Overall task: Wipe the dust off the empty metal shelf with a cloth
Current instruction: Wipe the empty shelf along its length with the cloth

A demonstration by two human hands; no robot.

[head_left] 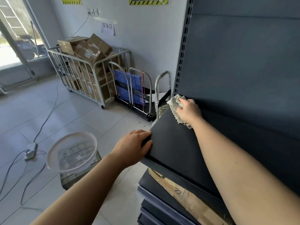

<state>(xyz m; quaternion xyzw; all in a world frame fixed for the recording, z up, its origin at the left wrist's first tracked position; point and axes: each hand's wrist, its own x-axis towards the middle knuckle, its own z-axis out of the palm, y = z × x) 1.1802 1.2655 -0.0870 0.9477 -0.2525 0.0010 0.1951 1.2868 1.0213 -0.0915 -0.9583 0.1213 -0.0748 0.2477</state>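
Note:
A dark grey metal shelf (175, 143) juts out from a shelving unit on the right, its top bare. My right hand (189, 110) presses a crumpled beige ribbed cloth (174, 108) onto the shelf's far left corner, against the back panel. My left hand (134, 147) grips the shelf's near left corner, thumb on top and fingers wrapped over the edge. Both forearms are bare.
A white plastic basin (71, 151) sits on a low stand at the lower left. A metal cage cart (81, 78) full of cardboard boxes and folded trolleys (138, 95) stand by the wall. Cables and a power strip (30, 151) lie on the tiled floor. Lower shelves hold cardboard (181, 194).

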